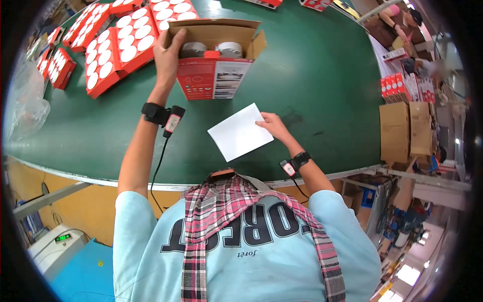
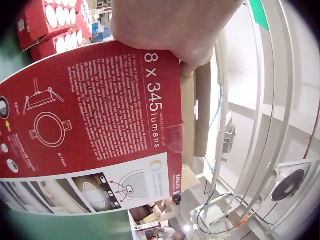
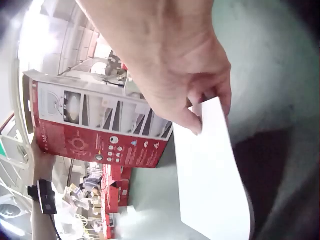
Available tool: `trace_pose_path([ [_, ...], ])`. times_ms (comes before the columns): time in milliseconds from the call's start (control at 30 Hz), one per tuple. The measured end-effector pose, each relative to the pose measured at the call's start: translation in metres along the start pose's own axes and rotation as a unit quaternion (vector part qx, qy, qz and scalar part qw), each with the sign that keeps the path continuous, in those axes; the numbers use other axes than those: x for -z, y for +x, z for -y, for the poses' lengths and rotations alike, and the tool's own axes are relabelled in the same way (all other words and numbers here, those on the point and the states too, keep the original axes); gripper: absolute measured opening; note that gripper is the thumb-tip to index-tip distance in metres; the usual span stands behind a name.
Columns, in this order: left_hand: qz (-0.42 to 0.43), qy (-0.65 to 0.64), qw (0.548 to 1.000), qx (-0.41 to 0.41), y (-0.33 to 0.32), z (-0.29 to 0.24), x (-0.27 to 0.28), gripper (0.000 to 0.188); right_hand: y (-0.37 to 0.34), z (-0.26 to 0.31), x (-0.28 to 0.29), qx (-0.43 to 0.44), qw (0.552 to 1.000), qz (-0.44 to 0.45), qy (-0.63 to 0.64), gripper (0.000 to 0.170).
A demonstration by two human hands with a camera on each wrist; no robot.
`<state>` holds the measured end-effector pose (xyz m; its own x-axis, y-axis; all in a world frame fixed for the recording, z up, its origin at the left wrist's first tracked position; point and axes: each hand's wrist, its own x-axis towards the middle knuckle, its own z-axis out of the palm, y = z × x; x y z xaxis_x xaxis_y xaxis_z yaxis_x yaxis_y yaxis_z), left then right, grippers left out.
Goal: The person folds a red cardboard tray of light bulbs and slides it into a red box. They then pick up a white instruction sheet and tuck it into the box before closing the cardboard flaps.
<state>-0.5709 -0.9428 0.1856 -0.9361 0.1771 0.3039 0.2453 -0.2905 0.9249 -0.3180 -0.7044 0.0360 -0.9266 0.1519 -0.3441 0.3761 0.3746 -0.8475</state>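
Note:
An open-topped red carton (image 1: 198,83) of downlights stands tilted on the green table, its brown flaps raised. White round lamps (image 1: 230,49) show inside. My left hand (image 1: 167,60) grips the carton's upper left edge, thumb over the flap. In the left wrist view the carton's printed side (image 2: 107,110) reads "8 x 345 lumens", with the hand (image 2: 170,25) at its top edge. Nearer my body, my right hand (image 1: 274,126) pinches a white paper sheet (image 1: 239,133) by its right side. The right wrist view shows the sheet (image 3: 207,175) between thumb and fingers, slightly bent.
Several red trays of white round lamps (image 1: 133,40) lie at the back left of the green table (image 1: 312,75). A crumpled clear plastic bag (image 1: 27,103) hangs at the left edge. Brown cartons (image 1: 395,132) stand beyond the right edge, near another person (image 1: 402,25).

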Motion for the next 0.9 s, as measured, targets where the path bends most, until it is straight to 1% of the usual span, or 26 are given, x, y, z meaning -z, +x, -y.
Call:
trace_pose_path([
  [33,0.001,0.0,1.0,-0.004,0.0,0.0,0.0,0.027,-0.01,0.005,0.013,0.034,0.998,-0.032,0.034,0.024],
  [67,-0.003,0.0,1.0,-0.003,0.0,0.0,0.0,0.025,-0.018,0.011,0.026,0.049,0.996,-0.037,0.071,0.022],
  [100,-0.007,0.0,1.0,-0.003,0.001,0.0,0.0,0.024,-0.026,0.022,0.042,0.049,0.997,-0.049,0.043,0.022],
  [133,-0.004,-0.022,1.0,0.0,0.002,0.006,0.001,0.021,-0.036,0.039,0.054,0.053,0.995,-0.062,0.061,0.023],
  [167,-0.038,-0.017,0.999,0.017,-0.002,-0.003,-0.007,0.02,-0.047,0.055,0.064,0.058,0.992,-0.075,0.078,0.024],
  [233,-0.028,0.005,0.999,0.021,-0.005,0.0,-0.011,0.019,-0.067,0.081,0.08,0.055,0.986,-0.088,0.129,0.026],
  [333,0.032,-0.011,0.998,0.044,-0.01,0.007,-0.039,0.022,-0.102,0.111,0.105,0.065,0.965,-0.094,0.236,0.029],
  [367,0.074,0.006,0.996,0.058,-0.008,0.01,-0.049,0.022,-0.112,0.117,0.113,0.071,0.954,-0.092,0.276,0.03],
  [400,0.115,0.023,0.991,0.072,-0.006,0.012,-0.062,0.023,-0.119,0.12,0.126,0.083,0.951,-0.079,0.288,0.032],
  [433,0.155,0.041,0.983,0.086,-0.006,0.012,-0.074,0.024,-0.126,0.124,0.136,0.086,0.943,-0.092,0.307,0.033],
  [467,0.218,0.006,0.966,0.142,-0.008,0.014,-0.087,0.026,-0.133,0.131,0.146,0.088,0.935,-0.105,0.326,0.034],
  [500,0.251,0.036,0.957,0.143,-0.01,0.013,-0.1,0.026,-0.141,0.139,0.155,0.092,0.927,-0.119,0.344,0.035],
  [533,0.275,0.031,0.946,0.17,-0.015,0.019,-0.114,0.026,-0.149,0.144,0.165,0.111,0.904,-0.109,0.399,0.035],
  [567,0.302,0.023,0.933,0.196,-0.019,0.027,-0.128,0.026,-0.153,0.14,0.171,0.128,0.853,-0.062,0.501,0.033],
  [600,0.322,-0.007,0.923,0.212,-0.025,0.032,-0.14,0.026,-0.157,0.13,0.178,0.145,0.791,-0.017,0.594,0.032],
  [633,0.334,-0.012,0.915,0.225,-0.028,0.035,-0.148,0.025,-0.162,0.122,0.183,0.163,0.719,0.025,0.675,0.031],
  [700,0.357,-0.014,0.903,0.238,-0.039,0.034,-0.161,0.024,-0.168,0.12,0.178,0.201,0.649,0.097,0.727,0.031],
  [767,0.366,-0.021,0.899,0.239,-0.043,0.028,-0.167,0.023,-0.175,0.118,0.168,0.206,0.591,0.115,0.772,0.034],
  [867,0.369,-0.031,0.895,0.248,-0.044,0.03,-0.167,0.024,-0.179,0.11,0.161,0.226,0.604,0.109,0.756,0.03],
  [900,0.371,-0.029,0.894,0.25,-0.043,0.031,-0.165,0.025,-0.179,0.107,0.159,0.222,0.597,0.097,0.765,0.029],
])
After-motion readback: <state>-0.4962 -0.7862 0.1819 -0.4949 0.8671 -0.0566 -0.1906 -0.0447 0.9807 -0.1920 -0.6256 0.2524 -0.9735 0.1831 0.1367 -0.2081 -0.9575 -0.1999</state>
